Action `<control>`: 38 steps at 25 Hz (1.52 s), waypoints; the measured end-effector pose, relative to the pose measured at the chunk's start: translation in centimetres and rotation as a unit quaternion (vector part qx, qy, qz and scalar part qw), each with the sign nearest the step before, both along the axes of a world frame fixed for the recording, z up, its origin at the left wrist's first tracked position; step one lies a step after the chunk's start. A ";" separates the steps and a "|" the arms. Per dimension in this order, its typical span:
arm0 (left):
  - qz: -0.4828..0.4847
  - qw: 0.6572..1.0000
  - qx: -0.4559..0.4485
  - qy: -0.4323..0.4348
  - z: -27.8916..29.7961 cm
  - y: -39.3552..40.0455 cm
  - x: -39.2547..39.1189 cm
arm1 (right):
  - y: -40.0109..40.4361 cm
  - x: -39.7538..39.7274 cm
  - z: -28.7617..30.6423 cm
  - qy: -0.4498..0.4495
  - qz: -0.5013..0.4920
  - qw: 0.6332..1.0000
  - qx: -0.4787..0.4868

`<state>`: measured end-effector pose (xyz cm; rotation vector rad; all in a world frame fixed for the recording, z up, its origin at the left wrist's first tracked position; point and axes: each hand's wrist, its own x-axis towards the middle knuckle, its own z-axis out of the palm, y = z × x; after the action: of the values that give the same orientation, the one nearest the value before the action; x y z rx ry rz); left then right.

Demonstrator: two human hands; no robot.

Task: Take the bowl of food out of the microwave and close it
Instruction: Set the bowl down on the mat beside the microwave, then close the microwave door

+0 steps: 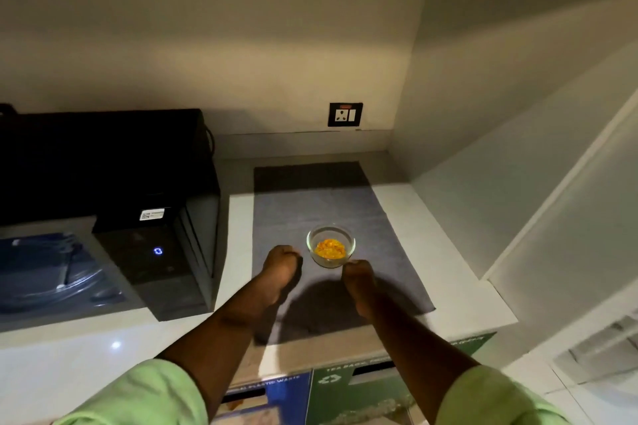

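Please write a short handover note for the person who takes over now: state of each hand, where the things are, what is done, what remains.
Left hand: empty, fingers curled, over the grey mat, left of the bowl.
Right hand: empty, fingertips right at the bowl's near rim; contact cannot be told.
Glass bowl with yellow food: out of the microwave, upright on the mat.
Microwave: at the left on the counter; its door appears open, swung toward the camera.
Done: bowl taken out and set down.
Left: close the microwave door.
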<state>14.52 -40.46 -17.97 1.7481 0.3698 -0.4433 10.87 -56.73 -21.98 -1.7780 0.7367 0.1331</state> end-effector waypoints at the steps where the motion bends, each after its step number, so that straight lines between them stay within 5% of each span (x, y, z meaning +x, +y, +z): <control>1: 0.009 1.000 -0.004 0.006 0.2 0.5 -1.0 | 0.7 -0.5 0.1 0.009 0.012 1.000 -0.020; 4: 0.025 0.999 0.006 -0.020 0.4 1.7 -3.8 | 3.2 -2.2 1.2 0.002 0.040 0.994 -0.098; 14: -0.007 0.985 0.126 -0.119 3.5 9.6 -14.2 | 11.1 -9.8 5.1 -0.083 0.165 0.974 -0.134; 21: -0.018 0.950 0.255 -0.182 5.8 18.8 -18.5 | 18.6 -12.0 7.9 -0.190 0.294 0.908 -0.229; 30: -0.051 0.826 0.500 -0.256 9.9 34.7 -22.0 | 28.7 -10.8 13.8 -0.387 0.329 0.779 -0.369; 33: -0.061 0.751 0.608 -0.249 11.5 40.1 -22.4 | 30.4 -9.3 15.4 -0.405 0.302 0.749 -0.429; 38: -0.002 0.707 0.674 -0.215 14.1 50.1 -23.9 | 32.2 -6.0 16.9 -0.364 0.297 0.727 -0.501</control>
<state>-9.38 9.68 -3.82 3.1876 0.3583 0.4311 4.83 -24.57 -5.07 -2.7551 -0.5098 -0.6469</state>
